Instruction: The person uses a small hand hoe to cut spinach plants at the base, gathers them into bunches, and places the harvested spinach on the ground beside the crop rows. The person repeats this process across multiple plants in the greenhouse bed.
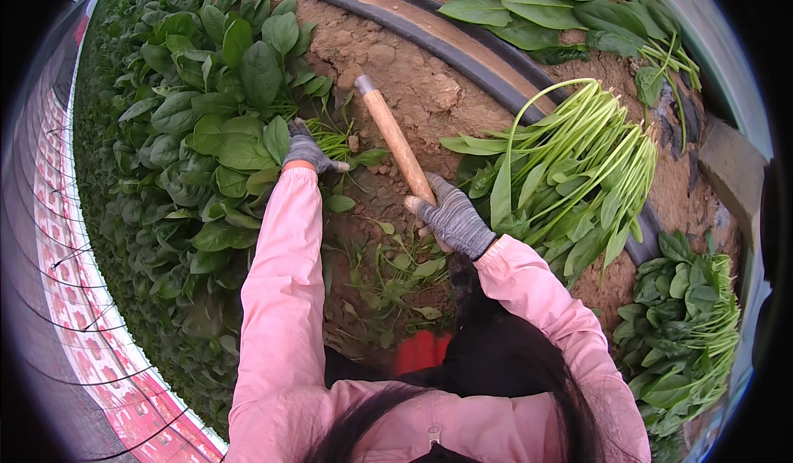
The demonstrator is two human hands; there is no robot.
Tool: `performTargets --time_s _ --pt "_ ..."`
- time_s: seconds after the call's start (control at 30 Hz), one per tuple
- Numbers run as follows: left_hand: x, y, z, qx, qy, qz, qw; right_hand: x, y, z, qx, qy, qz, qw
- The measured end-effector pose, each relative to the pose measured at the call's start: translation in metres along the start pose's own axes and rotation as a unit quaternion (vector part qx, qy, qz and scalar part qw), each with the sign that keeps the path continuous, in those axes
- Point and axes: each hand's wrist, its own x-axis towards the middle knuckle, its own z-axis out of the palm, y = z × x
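My right hand [455,215], in a grey knit glove with bare fingertips, grips the wooden handle [396,141] of a hand tool. A metal ferrule [364,84] caps its far end; the tool's head is hard to make out against soil and stems. My left hand [306,150], gloved alike, reaches in at the base of leafy green plants [241,134] that look like spinach. Its thumb is spread from the fingers beside pale green stems [331,138], and leaves partly cover the fingers. Just right of my right hand lies a large heap of cut greens [564,172], stems pointing up and right.
A dense bed of the same plants [155,246] fills the left side. Black drip hoses [458,60] curve across the brown soil. More cut greens lie at the upper right [557,4] and lower right [681,339]. Small loose seedlings [396,271] are scattered before my knees.
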Motion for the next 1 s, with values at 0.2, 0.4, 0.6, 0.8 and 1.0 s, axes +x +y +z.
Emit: performTargets --time_s 0.2,0.4,0.6,0.8,1.0 --pt "-0.006 0.001 0.019 0.054 0.029 -0.004 0.998 0.031 0.019 0.026 -0.151 0.083 -0.044 0.984" --pt "-0.009 0.0 0.026 0.084 0.051 -0.032 0.995 0.075 0.029 0.042 -0.238 0.106 -0.108 0.959" --pt "-0.01 -0.002 0.029 0.076 0.045 -0.018 0.996 0.112 0.035 0.046 -0.332 0.111 -0.086 0.933" --pt "-0.01 0.001 0.033 0.073 0.039 -0.02 0.996 0.153 0.032 0.052 -0.441 0.075 -0.045 0.893" --pt "-0.004 -0.006 0.04 0.066 0.088 -0.004 0.994 0.147 0.029 0.046 -0.444 0.03 0.032 0.895"
